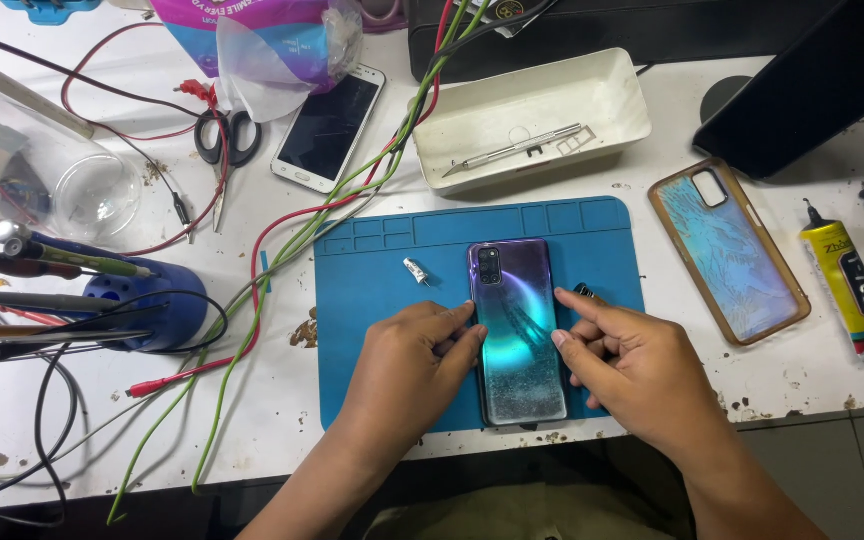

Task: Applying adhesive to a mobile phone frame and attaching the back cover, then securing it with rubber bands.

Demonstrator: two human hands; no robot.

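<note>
On blue mat [382, 250]: phone [517, 330], edges pinched between left hand [407, 365] and right hand [632, 365]; black object [584, 291] half hidden behind; yellow tube [845, 287] far right.

2 bare forearms, no sleeves

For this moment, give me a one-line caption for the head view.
Left hand and right hand press the edges of a glossy purple-teal smartphone lying back-up on a blue rubber work mat.
</note>
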